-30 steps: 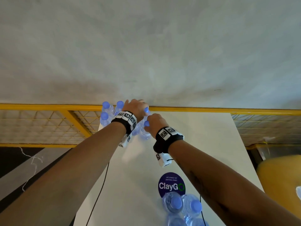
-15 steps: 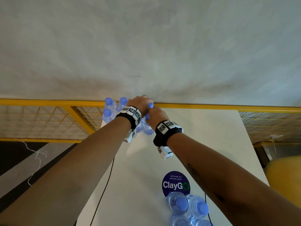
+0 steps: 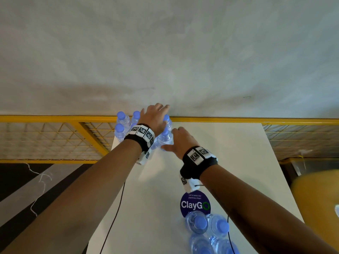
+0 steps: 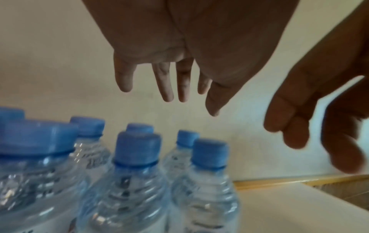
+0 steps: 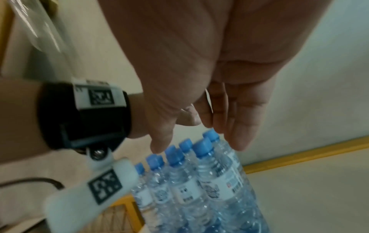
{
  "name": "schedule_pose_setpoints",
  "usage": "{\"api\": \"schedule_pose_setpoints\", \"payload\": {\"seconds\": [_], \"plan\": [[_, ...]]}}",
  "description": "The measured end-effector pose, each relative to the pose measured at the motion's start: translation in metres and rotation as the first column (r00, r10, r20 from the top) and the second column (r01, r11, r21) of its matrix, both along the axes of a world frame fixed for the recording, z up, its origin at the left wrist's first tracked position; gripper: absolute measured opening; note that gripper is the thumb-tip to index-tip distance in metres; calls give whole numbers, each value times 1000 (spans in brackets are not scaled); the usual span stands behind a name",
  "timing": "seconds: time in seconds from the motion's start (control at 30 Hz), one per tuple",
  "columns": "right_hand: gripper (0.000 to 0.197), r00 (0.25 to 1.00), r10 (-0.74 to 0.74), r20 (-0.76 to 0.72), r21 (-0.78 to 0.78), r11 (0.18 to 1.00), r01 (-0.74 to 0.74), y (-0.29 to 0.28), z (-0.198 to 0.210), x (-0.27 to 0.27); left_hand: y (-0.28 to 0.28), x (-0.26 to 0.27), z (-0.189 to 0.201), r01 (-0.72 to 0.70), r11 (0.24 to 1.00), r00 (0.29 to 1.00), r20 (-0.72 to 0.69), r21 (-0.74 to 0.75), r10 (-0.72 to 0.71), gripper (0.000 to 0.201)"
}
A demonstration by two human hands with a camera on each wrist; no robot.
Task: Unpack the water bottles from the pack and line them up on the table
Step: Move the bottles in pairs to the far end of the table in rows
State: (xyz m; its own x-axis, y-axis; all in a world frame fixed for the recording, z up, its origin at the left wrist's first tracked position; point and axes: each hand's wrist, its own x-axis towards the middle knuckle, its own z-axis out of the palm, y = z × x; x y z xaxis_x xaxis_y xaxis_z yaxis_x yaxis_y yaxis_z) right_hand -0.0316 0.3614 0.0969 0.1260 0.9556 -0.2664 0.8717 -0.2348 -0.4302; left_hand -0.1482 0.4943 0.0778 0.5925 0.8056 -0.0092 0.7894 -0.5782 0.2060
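Several clear water bottles with blue caps (image 3: 166, 139) stand grouped at the far left corner of the white table (image 3: 229, 162). My left hand (image 3: 154, 114) hovers over their caps with straight, spread fingers (image 4: 165, 82) and holds nothing. My right hand (image 3: 180, 139) is just right of the nearest bottle, fingers relaxed, thumb close to its side, gripping nothing. The right wrist view shows that hand (image 5: 219, 118) above the labelled bottles (image 5: 215, 181). Another cluster of bottles (image 3: 201, 228) stands by the table's near edge, under my right forearm.
A yellow rail with wire mesh (image 3: 238, 119) runs behind the table, in front of a grey wall. A round ClayGo sticker (image 3: 195, 204) lies on the table. A black cable (image 3: 113, 217) hangs off the left edge. A yellow object (image 3: 315, 195) sits at the right.
Both hands were closed on the rightmost bottles of the far group. They have let go and opened; the left has risen above the caps, the right has drawn back to the right.
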Motion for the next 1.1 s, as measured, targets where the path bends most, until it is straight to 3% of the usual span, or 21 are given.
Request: {"api": "schedule_pose_setpoints", "payload": {"seconds": [0.1, 0.2, 0.37, 0.5, 0.67, 0.8, 0.93, 1.1], "plan": [[64, 996, 88, -7, -24, 996, -88, -58, 14, 4, -50, -9, 17, 64, 997, 974, 217, 44, -72, 52], [58, 989, 149, -23, -113, 982, -151, -123, 26, 8, -125, -11, 25, 228, 960, 929, 331, -160, -166, 44], [45, 971, 239, -17, -287, 929, -234, -227, 39, 0, -244, -20, 3, 515, 791, 849, 328, -331, -415, 27], [43, 974, 225, 20, -324, 923, -207, -286, 23, -13, -294, -28, -7, 456, 770, 890, 200, -447, -411, 29], [43, 959, 196, 205, -255, 957, -141, -315, -17, -31, -313, -21, -16, 316, 834, 947, 92, -452, -309, 35], [38, 944, 192, 270, -224, 966, -133, -315, -15, -39, -316, -19, -24, 327, 855, 943, 77, -402, -325, 20], [23, 978, 141, 155, -138, 983, -120, -308, -18, -33, -307, -18, -9, 314, 880, 948, 62, -357, -313, 15], [22, 997, 73, -20, 11, 997, -73, -263, 35, -18, -252, -7, 27, 261, 931, 963, 134, -256, -234, 20]]}}
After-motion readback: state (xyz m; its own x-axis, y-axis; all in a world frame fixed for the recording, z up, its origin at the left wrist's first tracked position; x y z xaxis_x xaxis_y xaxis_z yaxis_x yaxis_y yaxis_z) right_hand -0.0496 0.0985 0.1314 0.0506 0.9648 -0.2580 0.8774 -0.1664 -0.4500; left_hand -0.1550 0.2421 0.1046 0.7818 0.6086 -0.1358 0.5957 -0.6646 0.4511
